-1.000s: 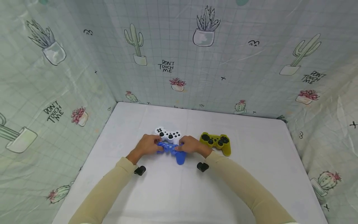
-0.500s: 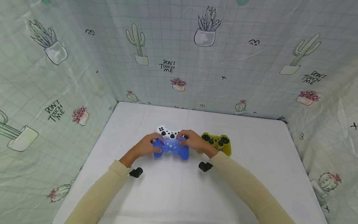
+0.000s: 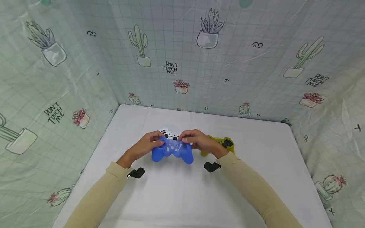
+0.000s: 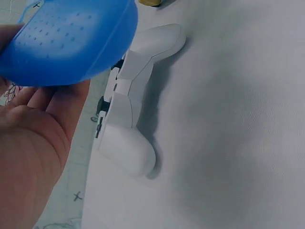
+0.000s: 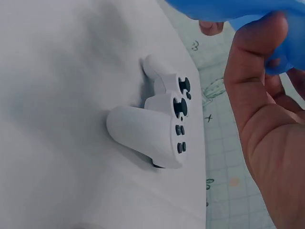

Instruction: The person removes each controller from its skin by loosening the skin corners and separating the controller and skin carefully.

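Note:
A blue silicone controller cover (image 3: pixel 172 148) with cut-out holes hangs above the table, held between both hands. My left hand (image 3: pixel 146 144) pinches its left top edge, and my right hand (image 3: pixel 199 140) pinches the right one. In the left wrist view the cover's dotted grip (image 4: pixel 66 40) is close to the camera. Below and behind it a white game controller (image 5: pixel 143 121) with black sticks and buttons lies on the table, apart from the cover. From the head, the cover and hands hide part of this controller.
A yellow-green game controller (image 3: pixel 227 143) with black sticks lies right of the white one, partly behind my right hand. Both rest on a white table (image 3: pixel 176 196). A printed cactus cloth (image 3: pixel 185 47) hangs around the back and sides.
Both hands have lifted the blue cover off the table and drawn it wider apart. It now faces the camera, tilted up. The white controller has stayed on the table.

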`<state>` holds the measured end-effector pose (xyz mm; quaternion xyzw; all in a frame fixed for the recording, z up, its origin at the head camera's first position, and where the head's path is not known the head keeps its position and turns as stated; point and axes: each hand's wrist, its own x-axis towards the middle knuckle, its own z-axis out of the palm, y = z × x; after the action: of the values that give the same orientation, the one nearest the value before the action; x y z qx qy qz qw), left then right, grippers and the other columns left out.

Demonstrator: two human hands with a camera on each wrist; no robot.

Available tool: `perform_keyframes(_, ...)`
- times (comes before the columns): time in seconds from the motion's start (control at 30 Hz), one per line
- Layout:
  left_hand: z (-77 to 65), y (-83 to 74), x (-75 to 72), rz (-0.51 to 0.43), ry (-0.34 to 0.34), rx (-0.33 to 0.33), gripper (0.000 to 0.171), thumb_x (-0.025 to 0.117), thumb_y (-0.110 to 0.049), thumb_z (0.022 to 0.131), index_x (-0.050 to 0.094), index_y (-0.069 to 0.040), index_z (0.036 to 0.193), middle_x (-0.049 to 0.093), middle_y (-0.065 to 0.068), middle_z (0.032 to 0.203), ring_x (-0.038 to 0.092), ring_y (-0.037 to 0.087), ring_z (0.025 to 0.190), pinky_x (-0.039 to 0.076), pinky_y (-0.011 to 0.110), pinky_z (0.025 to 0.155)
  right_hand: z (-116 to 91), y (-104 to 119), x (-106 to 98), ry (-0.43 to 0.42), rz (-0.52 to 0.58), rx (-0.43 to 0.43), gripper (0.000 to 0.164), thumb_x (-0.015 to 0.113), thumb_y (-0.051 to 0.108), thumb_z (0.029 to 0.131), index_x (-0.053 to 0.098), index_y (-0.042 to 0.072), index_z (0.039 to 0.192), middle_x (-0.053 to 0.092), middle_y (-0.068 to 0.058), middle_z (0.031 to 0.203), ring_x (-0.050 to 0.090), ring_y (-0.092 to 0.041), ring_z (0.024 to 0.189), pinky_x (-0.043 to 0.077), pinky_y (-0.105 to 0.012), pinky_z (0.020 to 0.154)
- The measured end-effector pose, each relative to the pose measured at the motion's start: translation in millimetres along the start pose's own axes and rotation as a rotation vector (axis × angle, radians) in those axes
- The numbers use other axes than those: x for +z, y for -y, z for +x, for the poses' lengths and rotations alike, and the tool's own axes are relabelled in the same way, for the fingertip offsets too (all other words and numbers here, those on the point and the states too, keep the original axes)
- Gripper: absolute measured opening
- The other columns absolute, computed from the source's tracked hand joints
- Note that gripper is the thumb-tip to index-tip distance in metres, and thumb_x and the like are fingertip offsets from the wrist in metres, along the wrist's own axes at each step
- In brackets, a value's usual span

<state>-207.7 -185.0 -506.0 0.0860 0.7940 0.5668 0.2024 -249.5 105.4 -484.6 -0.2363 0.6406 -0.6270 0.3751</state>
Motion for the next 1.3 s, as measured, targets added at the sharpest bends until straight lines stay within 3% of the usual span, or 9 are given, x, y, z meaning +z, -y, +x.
perform_keyframes(0.1,0.0,-0.1,0.7,0.079,-0.072,-0.019,0.026,0.059,-0.022,0.106,0.064,-0.011,0.129,0.068,0.022,0.128,0.067,0.037,0.117,0.059,0.054,0.098,-0.8,-2.9,-1.2,0.002,0.012,0.002,0.036,0.054,0.007,0.101,0.056,-0.009,0.133,0.062,-0.005,0.120,0.068,-0.020,0.099,0.063,-0.034,0.082)
perform_keyframes(0.17,0.2,0.9,0.8,0.067,-0.103,-0.070,0.030,0.060,-0.025,0.105,0.064,-0.012,0.132,0.068,0.024,0.130,0.068,0.039,0.118,0.060,0.054,0.098,-1.4,-4.8,-1.0,0.001,0.000,0.008,0.040,0.056,0.004,0.098,0.054,-0.008,0.137,0.057,-0.010,0.124,0.066,-0.021,0.099,0.063,-0.033,0.081)
perform_keyframes(0.33,-3.1,3.7,-3.5,-0.022,-0.073,-0.200,0.047,0.067,-0.033,0.101,0.057,-0.009,0.140,0.066,0.028,0.135,0.072,0.039,0.116,0.059,0.055,0.098,-0.8,-10.5,5.2,-0.088,-0.072,0.066,0.047,0.059,-0.003,0.094,0.054,-0.004,0.141,0.053,-0.017,0.133,0.064,-0.022,0.103,0.063,-0.033,0.081)
perform_keyframes(0.43,-6.6,7.7,-7.7,-0.067,-0.040,-0.219,0.055,0.073,-0.031,0.098,0.054,-0.007,0.143,0.068,0.028,0.133,0.074,0.036,0.112,0.060,0.054,0.098,-0.1,-15.5,10.4,-0.155,-0.098,0.110,0.052,0.059,-0.004,0.093,0.053,-0.002,0.144,0.053,-0.020,0.142,0.065,-0.024,0.107,0.064,-0.035,0.082)
perform_keyframes(0.53,-9.5,15.4,-10.9,-0.098,-0.062,-0.223,0.055,0.076,-0.027,0.097,0.054,-0.007,0.143,0.067,0.028,0.135,0.074,0.034,0.111,0.062,0.052,0.095,-0.5,-20.4,15.4,-0.203,-0.107,0.120,0.054,0.060,-0.003,0.093,0.052,-0.001,0.147,0.053,-0.021,0.146,0.066,-0.027,0.110,0.065,-0.038,0.084)
perform_keyframes(0.8,-11.4,30.9,-7.8,-0.124,-0.182,-0.268,0.046,0.070,-0.032,0.100,0.061,-0.006,0.138,0.065,0.029,0.136,0.073,0.031,0.109,0.064,0.041,0.088,-2.4,-32.2,28.9,-0.315,-0.075,0.147,0.044,0.061,-0.001,0.097,0.058,0.005,0.141,0.057,-0.016,0.138,0.066,-0.026,0.113,0.063,-0.038,0.092)
perform_keyframes(0.97,-13.8,40.5,-2.7,-0.040,-0.150,-0.343,0.048,0.069,-0.033,0.101,0.061,-0.004,0.138,0.066,0.023,0.134,0.068,0.025,0.111,0.059,0.034,0.092,0.5,-48.2,36.7,-0.372,-0.063,0.224,0.046,0.064,-0.001,0.094,0.055,0.001,0.139,0.059,-0.017,0.131,0.067,-0.023,0.103,0.063,-0.040,0.094)
perform_keyframes(1.1,-17.1,47.0,-1.1,0.014,-0.124,-0.347,0.046,0.067,-0.022,0.101,0.057,0.001,0.139,0.067,0.022,0.127,0.067,0.025,0.107,0.057,0.036,0.092,1.9,-59.7,44.4,-0.428,-0.193,0.311,0.040,0.069,0.007,0.094,0.059,0.003,0.132,0.066,-0.014,0.118,0.068,-0.021,0.095,0.063,-0.038,0.090)
perform_keyframes(1.3,-16.7,50.8,0.8,0.062,-0.146,-0.275,0.042,0.065,-0.009,0.101,0.054,0.004,0.139,0.071,0.026,0.118,0.069,0.024,0.097,0.056,0.033,0.083,5.6,-67.0,56.0,-0.379,-0.399,0.382,0.040,0.076,0.020,0.094,0.061,0.002,0.127,0.070,-0.009,0.094,0.067,-0.018,0.078,0.057,-0.029,0.072)
